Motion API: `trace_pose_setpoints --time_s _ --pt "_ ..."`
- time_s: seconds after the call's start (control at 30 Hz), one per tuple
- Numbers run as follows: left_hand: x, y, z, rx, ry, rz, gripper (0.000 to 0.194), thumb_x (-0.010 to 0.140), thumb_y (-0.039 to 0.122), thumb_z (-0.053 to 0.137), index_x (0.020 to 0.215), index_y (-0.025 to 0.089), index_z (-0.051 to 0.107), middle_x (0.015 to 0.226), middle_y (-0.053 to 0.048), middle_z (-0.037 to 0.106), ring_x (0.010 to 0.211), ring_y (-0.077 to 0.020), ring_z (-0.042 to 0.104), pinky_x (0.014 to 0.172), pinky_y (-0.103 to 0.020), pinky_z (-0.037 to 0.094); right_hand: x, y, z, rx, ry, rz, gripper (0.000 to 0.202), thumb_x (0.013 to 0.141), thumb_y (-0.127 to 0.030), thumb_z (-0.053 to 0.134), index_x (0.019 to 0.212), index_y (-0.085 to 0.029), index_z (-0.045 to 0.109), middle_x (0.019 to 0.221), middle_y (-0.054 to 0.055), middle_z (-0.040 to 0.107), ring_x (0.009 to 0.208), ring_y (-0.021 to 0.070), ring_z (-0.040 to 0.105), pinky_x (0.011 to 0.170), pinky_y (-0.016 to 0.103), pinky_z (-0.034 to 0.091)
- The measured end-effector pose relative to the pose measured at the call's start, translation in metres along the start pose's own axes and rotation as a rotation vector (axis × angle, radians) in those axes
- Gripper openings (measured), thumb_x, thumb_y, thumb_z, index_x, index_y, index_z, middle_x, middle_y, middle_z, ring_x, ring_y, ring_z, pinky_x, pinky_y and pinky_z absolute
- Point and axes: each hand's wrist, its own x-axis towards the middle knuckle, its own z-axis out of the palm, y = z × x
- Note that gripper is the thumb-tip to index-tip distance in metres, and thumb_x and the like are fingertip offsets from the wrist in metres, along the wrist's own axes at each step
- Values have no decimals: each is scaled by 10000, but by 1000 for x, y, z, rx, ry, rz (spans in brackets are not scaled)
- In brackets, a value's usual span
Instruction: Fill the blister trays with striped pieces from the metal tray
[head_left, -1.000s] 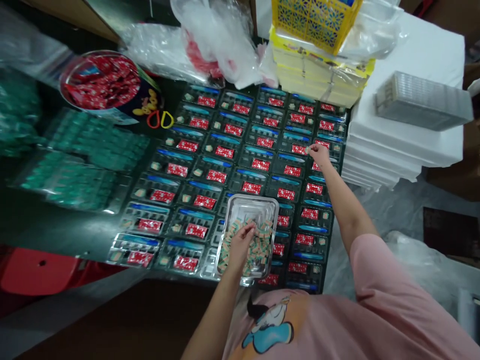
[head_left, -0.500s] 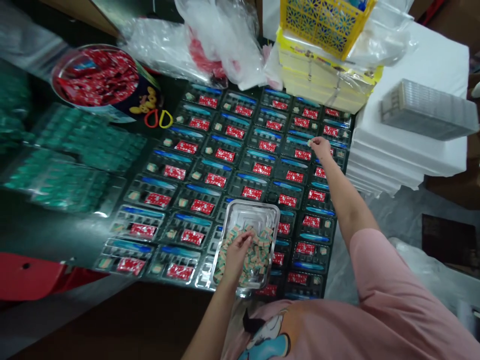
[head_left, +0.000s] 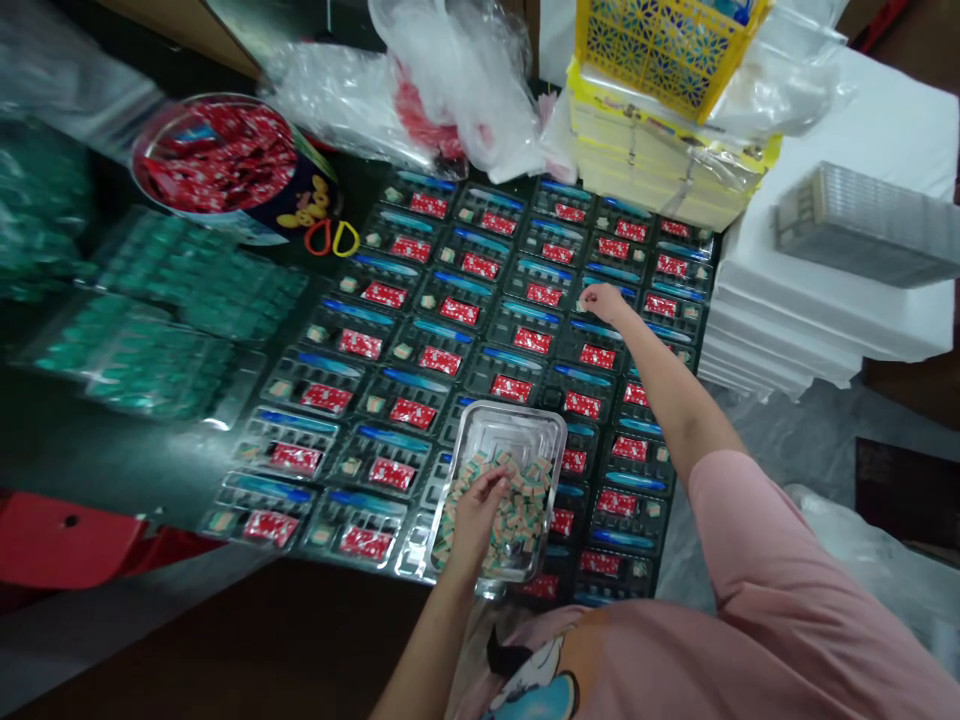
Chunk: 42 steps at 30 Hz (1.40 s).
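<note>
My left hand [head_left: 476,515] is over a clear plastic tray [head_left: 517,418] heaped with small beige-and-green blocks [head_left: 525,510]. Its thumb and fingers are pinched together at one of these blocks. Further out, my right hand [head_left: 604,300] pinches a small block [head_left: 581,305] at the left part of a black compartment tray in the right half of the rows. Many such trays cover the table, each with a blue pen [head_left: 442,330] and a red patterned packet [head_left: 440,360]. Several in the left columns also have a block in them.
At the back left stands a tub [head_left: 300,205] of red packets beside red-and-yellow-handled scissors [head_left: 330,238]. Bags of green pieces [head_left: 165,360] lie left. Plastic bags [head_left: 465,80], a yellow basket [head_left: 660,50] and white foam sheets [head_left: 780,330] border the back and right. A red stool [head_left: 67,540] is lower left.
My right hand has moved left and slightly nearer, from one compartment tray to the neighbouring column, with a small block still pinched. The left hand stays over the clear tray. The view has shifted slightly.
</note>
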Motion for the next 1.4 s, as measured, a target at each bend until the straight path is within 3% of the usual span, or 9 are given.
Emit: trace_pose_setpoints --time_s 0.2,0.37,0.6,0.8,1.1,1.4 --pt "-2 1 -1 6 -6 -10 527 694 536 728 1058 155 713 1060 -113 744 1004 -260 686 966 -423 505 2 -14 -1 -270 -57 0 254 851 -102 567 1036 -141 737 1053 90 736 1006 190 667 898 260 480" --pt "-4 4 -2 18 16 8 514 697 542 719 1043 162 717 1039 -109 750 974 -258 693 935 -419 523 -2 -27 -5 -369 -76 38 302 884 -89 540 1150 -109 683 1148 160 708 1104 256 652 946 333 491" --pt "-2 0 -4 41 22 -10 519 700 534 713 1057 158 711 1067 -114 745 1023 -269 687 949 -423 521 -6 -39 -4 -533 -103 40 368 865 16 485 1166 -80 672 1197 203 675 1130 260 653 948 323 500" --pt "0 -6 -4 41 -3 -9 519 691 537 730 1054 167 718 1086 -115 743 1061 -280 678 1004 -450 489 -6 -38 -4 -538 -88 33 324 885 -66 526 1173 -110 669 1164 181 692 1101 261 663 917 311 509" --pt "1 -8 -4 60 -5 2 538 687 559 725 1060 171 715 1102 -111 740 1072 -278 676 1010 -447 489 -11 -27 6 -510 17 -10 315 901 -65 460 1121 -144 670 1121 157 668 1020 231 654 833 296 512" --pt "-3 -5 -6 91 0 18 517 678 575 714 1014 182 723 1087 -111 742 1049 -280 682 992 -443 496 -14 -21 16 -419 32 12 252 948 -170 482 1073 -140 699 1119 143 653 979 194 619 870 283 484"
